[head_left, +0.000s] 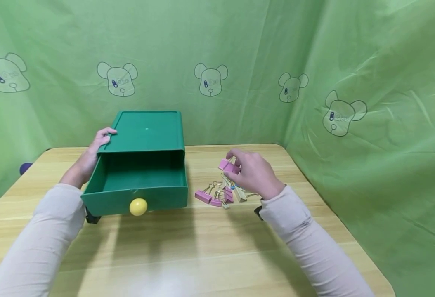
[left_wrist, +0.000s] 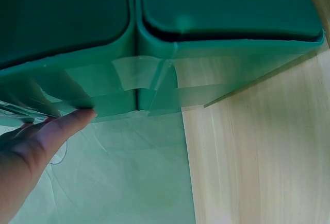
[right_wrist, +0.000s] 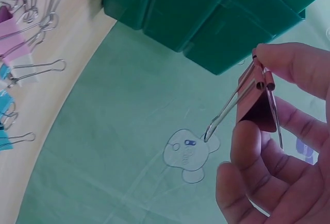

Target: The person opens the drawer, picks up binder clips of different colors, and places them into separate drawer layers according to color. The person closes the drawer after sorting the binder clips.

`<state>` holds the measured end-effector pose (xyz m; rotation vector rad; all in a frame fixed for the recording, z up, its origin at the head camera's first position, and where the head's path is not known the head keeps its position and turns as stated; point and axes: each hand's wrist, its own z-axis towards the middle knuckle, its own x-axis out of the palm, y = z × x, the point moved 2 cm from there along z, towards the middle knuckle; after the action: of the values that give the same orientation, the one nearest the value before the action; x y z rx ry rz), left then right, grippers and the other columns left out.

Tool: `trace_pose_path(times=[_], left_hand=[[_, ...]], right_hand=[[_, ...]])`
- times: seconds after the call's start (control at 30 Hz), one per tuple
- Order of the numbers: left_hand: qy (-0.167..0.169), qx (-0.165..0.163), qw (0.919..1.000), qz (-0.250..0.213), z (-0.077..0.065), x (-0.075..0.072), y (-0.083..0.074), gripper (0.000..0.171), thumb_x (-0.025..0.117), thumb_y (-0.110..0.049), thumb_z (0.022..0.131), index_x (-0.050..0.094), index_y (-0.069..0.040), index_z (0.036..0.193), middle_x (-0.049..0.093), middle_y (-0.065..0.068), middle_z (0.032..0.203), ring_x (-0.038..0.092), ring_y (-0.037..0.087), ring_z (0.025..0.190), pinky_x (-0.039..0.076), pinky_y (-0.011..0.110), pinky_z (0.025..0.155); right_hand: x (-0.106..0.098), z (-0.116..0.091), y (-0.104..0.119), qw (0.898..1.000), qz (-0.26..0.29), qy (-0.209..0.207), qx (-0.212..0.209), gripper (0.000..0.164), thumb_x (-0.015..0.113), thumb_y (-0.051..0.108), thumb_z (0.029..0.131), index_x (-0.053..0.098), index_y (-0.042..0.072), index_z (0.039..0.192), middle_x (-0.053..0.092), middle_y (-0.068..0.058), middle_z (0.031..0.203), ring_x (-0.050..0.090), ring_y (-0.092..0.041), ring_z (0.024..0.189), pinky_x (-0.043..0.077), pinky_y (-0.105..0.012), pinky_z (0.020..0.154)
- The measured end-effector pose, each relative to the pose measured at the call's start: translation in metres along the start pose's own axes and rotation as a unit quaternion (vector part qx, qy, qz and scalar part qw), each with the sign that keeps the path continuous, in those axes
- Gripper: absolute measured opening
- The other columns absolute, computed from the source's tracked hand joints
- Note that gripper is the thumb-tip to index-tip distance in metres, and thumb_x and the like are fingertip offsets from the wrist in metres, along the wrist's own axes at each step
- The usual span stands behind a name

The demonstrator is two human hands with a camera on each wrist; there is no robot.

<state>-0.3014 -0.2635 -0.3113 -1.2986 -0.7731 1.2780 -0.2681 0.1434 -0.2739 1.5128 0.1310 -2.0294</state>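
My right hand (head_left: pixel 255 172) is raised above a small pile of binder clips and pinches a pink binder clip (head_left: pixel 227 166) between thumb and fingers. In the right wrist view that clip (right_wrist: pixel 252 98) has its wire handles spread apart. On the table below lie several pink binder clips (head_left: pixel 203 196), with white and blue ones among them. My left hand (head_left: pixel 91 154) touches the left side of a green drawer box (head_left: pixel 147 131), its fingers fairly straight in the left wrist view. The box's drawer (head_left: pixel 106 203), with a yellow round knob (head_left: pixel 138 207), is pulled out and looks empty inside.
The wooden table (head_left: pixel 187 255) ends at a green curtain (head_left: pixel 239 82) printed with bear heads, at the back and right. A purple round thing (head_left: pixel 25 168) shows beyond the table's left edge.
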Motion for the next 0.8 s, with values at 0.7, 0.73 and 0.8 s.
trace_pose_path(times=[0.7,0.73,0.8], left_hand=[[0.002,-0.029,0.9982,-0.052,0.005,0.000,-0.012,0.018,0.027,-0.029,0.104,0.037,-0.041,0.114,0.003,0.012,0.147,0.015,0.040,0.127,0.035,0.041,0.087],[0.001,-0.029,0.9983,-0.050,0.004,0.001,-0.012,0.018,0.027,-0.030,0.104,0.037,-0.041,0.114,0.003,0.012,0.147,0.016,0.040,0.127,0.035,0.042,0.087],[0.001,-0.029,0.9985,-0.047,0.004,0.001,-0.012,0.017,0.026,-0.032,0.105,0.036,-0.042,0.115,0.002,0.012,0.147,0.017,0.040,0.126,0.035,0.043,0.087]], right_hand=[[-0.008,0.011,0.037,0.999,-0.008,-0.007,-0.040,0.032,0.078,0.021,0.082,0.062,0.009,0.108,0.063,0.001,0.077,0.057,-0.012,0.063,0.049,-0.027,0.056],[-0.008,0.012,0.039,0.999,-0.007,-0.010,-0.047,0.032,0.078,0.020,0.082,0.062,0.009,0.108,0.063,0.001,0.077,0.057,-0.012,0.063,0.048,-0.027,0.056],[-0.008,0.013,0.043,0.998,-0.004,-0.019,-0.060,0.031,0.077,0.020,0.083,0.063,0.009,0.108,0.062,0.001,0.076,0.056,-0.013,0.063,0.047,-0.026,0.055]])
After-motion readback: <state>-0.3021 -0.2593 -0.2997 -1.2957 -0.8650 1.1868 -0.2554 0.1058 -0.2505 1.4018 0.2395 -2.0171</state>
